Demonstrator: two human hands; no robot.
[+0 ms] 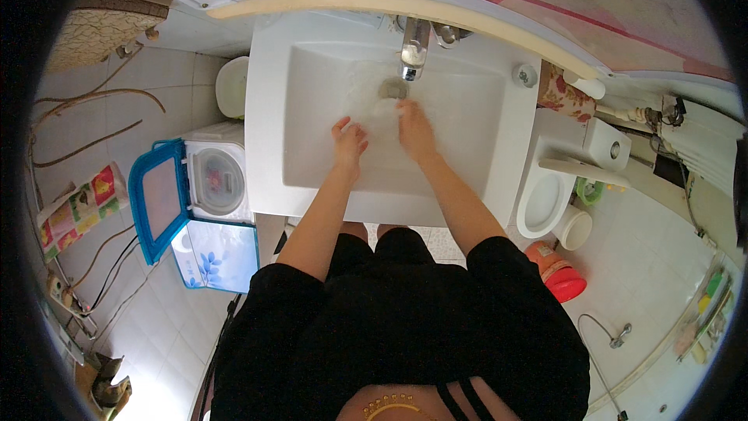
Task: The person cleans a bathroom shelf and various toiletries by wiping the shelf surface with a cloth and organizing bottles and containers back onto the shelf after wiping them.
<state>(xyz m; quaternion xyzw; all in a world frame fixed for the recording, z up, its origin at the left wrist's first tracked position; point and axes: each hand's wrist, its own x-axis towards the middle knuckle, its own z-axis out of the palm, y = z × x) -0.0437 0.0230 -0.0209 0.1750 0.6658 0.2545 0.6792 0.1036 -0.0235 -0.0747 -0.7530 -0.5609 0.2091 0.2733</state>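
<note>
Both of my hands are inside a white rectangular washbasin (479, 146). My left hand (350, 143) is over the left part of the bowl, its fingers curled a little and apart, holding nothing I can see. My right hand (416, 131) reaches below the metal faucet (414, 49), fingertips close to the round drain (394, 89). Its fingers point down and are slightly blurred, so whether anything is between them is hidden. The drain area looks wet and cloudy.
Left of the basin stands a washing machine (217, 181) with its blue-framed lid (158, 204) raised. A toilet (543, 199), a white bucket (572, 228) and a red container (564, 283) are at the right. A small round dish (524, 75) sits on the basin's right rim.
</note>
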